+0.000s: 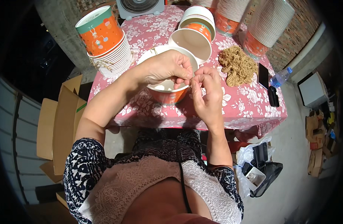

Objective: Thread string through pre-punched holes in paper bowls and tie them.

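Observation:
A paper bucket (167, 98), orange outside and white inside, stands upright at the table's near edge. Over its opening, my left hand (167, 69) and my right hand (208, 91) meet with their fingertips pinched together. Whatever is between the fingers is too small to make out. A short bit of tan cord (153, 51) shows at the bucket's far left rim, behind my left hand. To the right of my right hand lies a loose heap of tan cords (236, 65).
Stacked orange buckets (98, 35) with cords at their side stand at the left. More buckets (192, 43) lie tipped behind. Tall stacks (268, 28) rise at the back right. A phone (263, 76), a black object (273, 96) and a bottle (280, 77) line the right edge.

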### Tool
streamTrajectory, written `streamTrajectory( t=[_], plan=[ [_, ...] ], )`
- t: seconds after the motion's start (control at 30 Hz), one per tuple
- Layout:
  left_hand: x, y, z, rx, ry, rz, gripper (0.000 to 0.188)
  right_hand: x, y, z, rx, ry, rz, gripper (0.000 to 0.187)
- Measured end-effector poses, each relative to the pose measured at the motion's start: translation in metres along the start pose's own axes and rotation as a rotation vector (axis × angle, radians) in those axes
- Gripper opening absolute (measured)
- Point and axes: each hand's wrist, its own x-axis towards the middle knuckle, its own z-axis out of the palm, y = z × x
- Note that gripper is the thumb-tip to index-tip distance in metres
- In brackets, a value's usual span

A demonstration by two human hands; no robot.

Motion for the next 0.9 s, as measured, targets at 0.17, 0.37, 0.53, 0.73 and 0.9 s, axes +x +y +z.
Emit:
streamTrajectory(
  t=[0.17,0.37,0.53,0.73,0.9],
  plan=[
    [0.001,-0.001,-0.001,0.026,-0.029,0.026,0.012,0.0,0.007,-0.002,-0.013,-0.019,-0.017,0.005],
    [-0.003,0.0,0.004,0.163,0.009,0.064,0.01,0.006,0.016,-0.005,-0.128,-0.024,-0.048,0.003],
    [-0.009,-0.009,0.012,0.458,0.148,0.225,0.006,0.008,0.014,-0.006,-0.085,-0.138,0.051,0.01],
    [-0.019,-0.006,0.037,0.927,0.412,0.432,0.011,0.01,0.017,-0.008,0.024,-0.228,0.185,0.018],
    [-0.018,-0.014,0.033,1.036,0.444,0.682,0.015,0.013,0.017,-0.01,0.124,-0.286,0.23,0.017]
  ],
)
